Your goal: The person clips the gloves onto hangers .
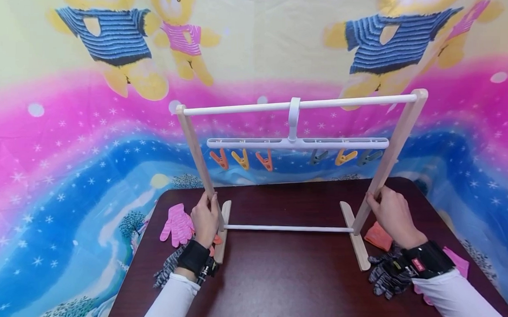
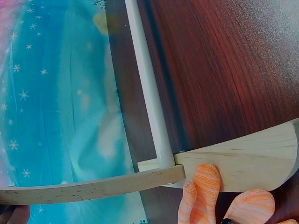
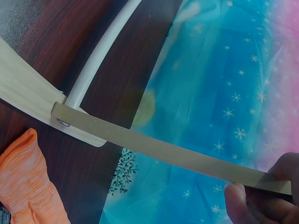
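A small drying rack [image 1: 289, 228] with wooden uprights and white crossbars stands on the table. My left hand [image 1: 205, 217] grips its left upright low down, and my right hand [image 1: 392, 214] holds the right upright at about the same height. In the right wrist view, thumb and fingers close round the wooden upright [image 3: 154, 147]. A white clip hanger [image 1: 296, 142] hangs by its hook from the middle of the top bar. Several clothespins, among them a yellow one [image 1: 240, 159] and an orange one [image 1: 264, 160], dangle from it with nothing clipped in them.
Left of the rack lie a pink glove [image 1: 178, 225], a dark striped glove [image 1: 168, 267] and an orange glove [image 2: 207, 186]. On the right are another orange glove [image 3: 32, 182], a dark striped one [image 1: 388, 277] and pink fabric [image 1: 456, 261]. Printed cloth hangs behind the dark table [image 1: 283, 281].
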Tool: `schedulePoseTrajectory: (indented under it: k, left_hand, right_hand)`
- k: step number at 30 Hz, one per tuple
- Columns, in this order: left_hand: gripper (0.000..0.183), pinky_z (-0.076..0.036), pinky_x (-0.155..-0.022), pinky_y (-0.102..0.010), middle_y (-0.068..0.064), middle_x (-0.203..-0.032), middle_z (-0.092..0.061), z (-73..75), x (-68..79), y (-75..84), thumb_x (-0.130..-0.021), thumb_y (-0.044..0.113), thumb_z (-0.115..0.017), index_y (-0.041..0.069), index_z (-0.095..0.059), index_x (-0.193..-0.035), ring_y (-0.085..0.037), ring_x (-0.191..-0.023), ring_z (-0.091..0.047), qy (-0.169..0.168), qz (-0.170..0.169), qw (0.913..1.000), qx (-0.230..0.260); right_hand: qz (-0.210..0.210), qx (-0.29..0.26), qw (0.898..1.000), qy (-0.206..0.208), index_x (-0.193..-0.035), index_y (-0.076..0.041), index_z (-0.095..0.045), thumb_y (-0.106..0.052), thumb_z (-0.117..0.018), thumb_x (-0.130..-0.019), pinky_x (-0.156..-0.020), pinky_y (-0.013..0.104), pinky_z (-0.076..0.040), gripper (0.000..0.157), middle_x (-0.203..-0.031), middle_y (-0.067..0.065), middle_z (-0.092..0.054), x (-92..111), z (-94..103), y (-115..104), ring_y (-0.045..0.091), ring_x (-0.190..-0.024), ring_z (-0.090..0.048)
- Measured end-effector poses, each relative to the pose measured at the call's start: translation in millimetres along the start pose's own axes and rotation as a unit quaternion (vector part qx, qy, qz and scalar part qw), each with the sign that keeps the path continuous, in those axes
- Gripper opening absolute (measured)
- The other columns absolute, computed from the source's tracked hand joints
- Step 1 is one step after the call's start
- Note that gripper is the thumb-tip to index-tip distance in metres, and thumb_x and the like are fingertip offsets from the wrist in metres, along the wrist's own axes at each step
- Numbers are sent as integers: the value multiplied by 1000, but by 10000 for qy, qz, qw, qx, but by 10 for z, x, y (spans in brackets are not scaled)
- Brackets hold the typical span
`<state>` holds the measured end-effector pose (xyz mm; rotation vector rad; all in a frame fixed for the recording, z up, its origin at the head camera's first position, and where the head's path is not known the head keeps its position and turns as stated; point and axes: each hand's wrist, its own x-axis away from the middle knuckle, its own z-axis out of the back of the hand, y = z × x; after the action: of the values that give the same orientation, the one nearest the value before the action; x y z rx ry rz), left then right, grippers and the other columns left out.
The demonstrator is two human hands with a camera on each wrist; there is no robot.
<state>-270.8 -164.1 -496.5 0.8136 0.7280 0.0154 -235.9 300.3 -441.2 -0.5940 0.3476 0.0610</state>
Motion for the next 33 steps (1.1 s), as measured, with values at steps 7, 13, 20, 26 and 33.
schedulePoseTrajectory:
  k: [7, 13, 20, 26, 33]
  left_hand:
    - [16, -47, -54, -43, -15, -75, -71, -6, 33, 0, -101, 18, -62, 6, -71, -104, -35, -65, -68, 163, -115, 9998, 38]
    - [17, -45, -54, -40, -15, -76, -72, 16, 52, -4, -102, 18, -61, 8, -72, -106, -34, -64, -68, 161, -129, 9998, -42]
    - [17, -42, -52, -35, -15, -73, -70, 40, 61, -1, -101, 18, -61, 7, -73, -105, -32, -60, -66, 197, -160, 9997, -28]
    - [17, -43, -52, -36, -15, -75, -72, 47, 73, -2, -101, 17, -61, 6, -73, -106, -33, -61, -67, 185, -148, 9997, -21]
    - [15, -46, -55, -41, -15, -79, -74, 36, 87, 8, -100, 16, -63, 8, -73, -107, -34, -65, -69, 275, -211, 9994, -22]
  right_hand:
    - [49, 34, 10000, 30, -94, 9, -61, -14, -54, -103, -38, 28, -33, 26, -64, 16, -63, -60, -12, 10, 16, -46, -52]
    - [4, 0, 10000, -48, -96, 11, -60, -16, -54, -103, -39, 27, -29, 28, -63, 15, -61, -106, -35, 2, 15, -46, -48]
    - [-110, 18, 9999, -80, -95, 10, -62, -17, -54, -104, -40, 28, -29, 30, -64, 15, -61, -148, -44, -26, 16, -48, -49]
    - [-157, 2, 9998, -80, -99, 13, -63, -14, -55, -102, -40, 29, -31, 28, -72, 23, -67, -182, -48, -21, 16, -50, -56]
    - [-168, 52, 9998, -62, -98, 12, -63, -13, -56, -101, -41, 29, -31, 27, -73, 24, -67, -224, -38, -7, 17, -52, -58]
